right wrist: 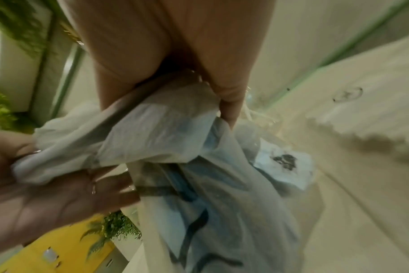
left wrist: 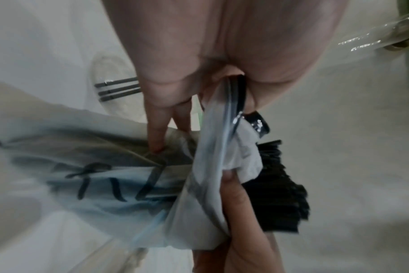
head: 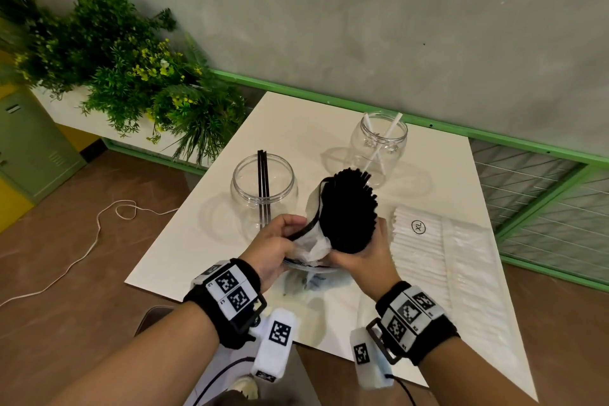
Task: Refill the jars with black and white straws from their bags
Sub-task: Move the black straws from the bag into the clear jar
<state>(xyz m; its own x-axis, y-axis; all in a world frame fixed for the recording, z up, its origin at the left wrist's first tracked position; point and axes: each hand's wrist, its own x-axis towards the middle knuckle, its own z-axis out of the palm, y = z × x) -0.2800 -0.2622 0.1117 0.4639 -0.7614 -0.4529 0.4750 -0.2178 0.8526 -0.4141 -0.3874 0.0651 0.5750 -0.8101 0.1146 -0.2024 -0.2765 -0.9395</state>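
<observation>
Landmark: the white table (head: 197, 241).

Off the table's left edge: green plants (head: 131, 76) in a white planter, a green locker (head: 29, 148) and a white cord (head: 92, 241) looping over the brown floor.

Left-centre of the table: clear jar (head: 263, 189), upright, mouth open, three black straws (head: 263, 184) leaning inside and poking above the rim.

Near edge, centre: left hand (head: 276, 247) with fingers curled, pinching the bunched mouth of a thin plastic bag (head: 313, 249); the bag's dark rim strip runs through the fingers. The left wrist view shows the same pinch on the film (left wrist: 213, 166) and dark printed marks on the bag's side. The bag's lower part sags onto the table below the hands.

Just right of that hand: a thick bundle of black straws (head: 349, 211) standing out of the bag, fanned, tips pointing toward the table's far side. Right hand (head: 365, 257) clamped round the bundle's base, through the bag as far as can be told; right wrist view is blurred and shows mainly crumpled film (right wrist: 152, 129).

Far side of the table, behind the bundle: second clear jar (head: 379, 145), upright, with two white straws (head: 387, 138) crossed inside.

Right part of the table: flat bag of white straws (head: 428, 250), lying down, touching neither hand, "XL" mark on top.
</observation>
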